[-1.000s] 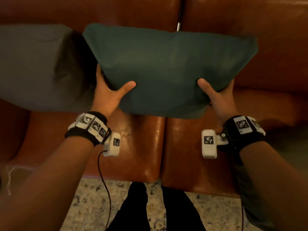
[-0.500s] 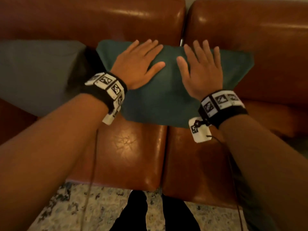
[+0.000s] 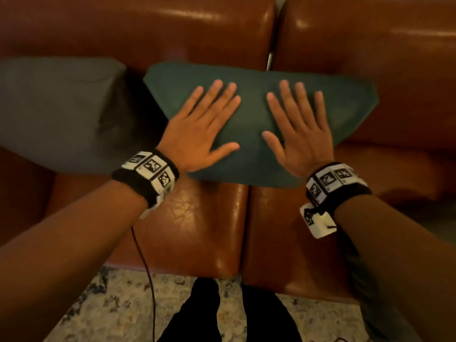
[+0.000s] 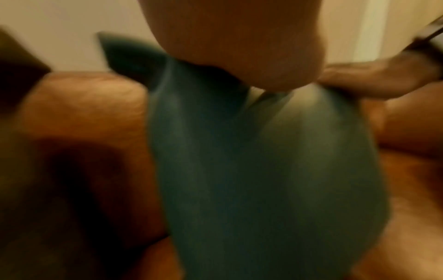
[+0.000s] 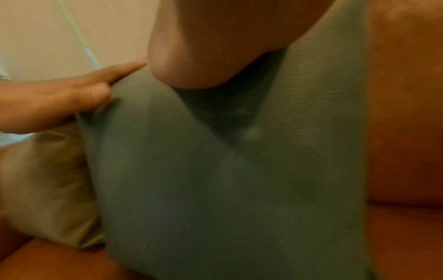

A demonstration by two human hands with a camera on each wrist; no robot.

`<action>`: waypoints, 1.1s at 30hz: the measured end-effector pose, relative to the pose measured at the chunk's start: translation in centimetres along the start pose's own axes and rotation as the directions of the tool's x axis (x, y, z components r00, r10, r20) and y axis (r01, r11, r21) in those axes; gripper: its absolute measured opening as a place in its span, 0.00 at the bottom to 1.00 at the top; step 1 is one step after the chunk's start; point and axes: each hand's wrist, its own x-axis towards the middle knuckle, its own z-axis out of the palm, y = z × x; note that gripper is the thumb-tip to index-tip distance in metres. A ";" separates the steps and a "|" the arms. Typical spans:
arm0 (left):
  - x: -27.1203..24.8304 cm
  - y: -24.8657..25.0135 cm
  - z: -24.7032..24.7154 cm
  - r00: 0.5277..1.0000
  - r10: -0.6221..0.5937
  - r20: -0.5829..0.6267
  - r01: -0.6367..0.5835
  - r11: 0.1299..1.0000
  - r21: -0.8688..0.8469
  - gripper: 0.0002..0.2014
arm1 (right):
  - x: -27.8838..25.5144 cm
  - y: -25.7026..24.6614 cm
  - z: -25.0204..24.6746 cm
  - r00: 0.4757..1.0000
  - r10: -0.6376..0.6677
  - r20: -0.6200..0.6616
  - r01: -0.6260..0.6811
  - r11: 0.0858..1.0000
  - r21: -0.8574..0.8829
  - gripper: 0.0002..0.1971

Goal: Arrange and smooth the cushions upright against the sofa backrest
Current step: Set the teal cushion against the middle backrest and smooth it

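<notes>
A dark teal cushion (image 3: 249, 119) stands upright against the brown leather sofa backrest (image 3: 153, 30), over the gap between two seat pads. My left hand (image 3: 197, 124) lies flat on its front face with straight, spread fingers. My right hand (image 3: 299, 127) presses flat beside it in the same way. A grey cushion (image 3: 59, 109) leans on the backrest to the left, touching the teal one. In the left wrist view the teal cushion (image 4: 263, 170) fills the middle under my palm. In the right wrist view the teal cushion (image 5: 227, 180) has the grey cushion (image 5: 48, 189) beside it.
The sofa seat (image 3: 197, 218) runs in front of the cushions, and the backrest section to the right (image 3: 382, 58) is bare leather. A patterned rug (image 3: 118, 307) covers the floor by my legs. A thin cable (image 3: 145, 267) hangs from my left wrist.
A second ago both hands gripped the teal cushion's lower edge and held it up. They let go and now lie flat on its front, having slid down from its top edge.
</notes>
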 end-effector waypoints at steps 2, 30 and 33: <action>-1.3 -2.3 1.1 0.994 -0.105 0.018 0.105 0.994 -0.012 0.43 | -1.4 2.1 0.6 0.991 0.136 0.013 -0.136 0.991 -0.008 0.37; -31.6 3.8 6.6 0.450 -0.014 0.893 0.596 0.750 -0.288 0.19 | -46.8 -14.6 -6.4 -0.126 0.134 0.983 -0.989 0.065 -0.135 0.23; -33.3 4.9 6.6 0.416 -0.032 0.909 0.625 0.736 -0.260 0.18 | -51.3 -15.1 -8.2 -0.237 0.177 0.955 -0.971 0.003 -0.241 0.24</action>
